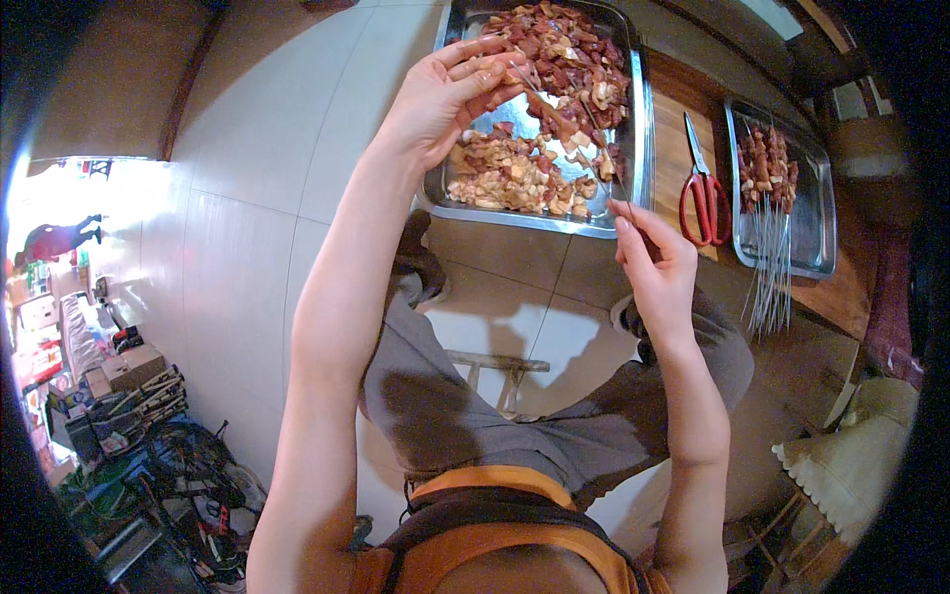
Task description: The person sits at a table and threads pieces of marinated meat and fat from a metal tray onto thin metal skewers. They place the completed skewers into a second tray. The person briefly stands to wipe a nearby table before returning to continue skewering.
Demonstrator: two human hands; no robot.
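Note:
My right hand (657, 252) pinches the lower end of a thin metal skewer (594, 160) between thumb and fingers. The skewer slants up and left across a large metal tray (519, 223). Around its far tip, the bent fingers of my left hand (471, 89) close on what looks like a small piece of meat, mostly hidden by the fingers. Reddish strips of meat (553, 119) show along the skewer; whether all are threaded on it is unclear. In the tray lie a big heap of dark red meat chunks (568, 44) and a smaller heap of paler, fatty pieces (512, 174).
Red-handled scissors (705, 197) lie on a wooden surface (672, 134) right of the tray. Beyond them, a smaller metal tray (813, 208) holds loaded skewers (768, 167), their bare ends overhanging its near edge. A wooden stool part (505, 362) shows between my legs. Clutter (185, 475) fills the lower left.

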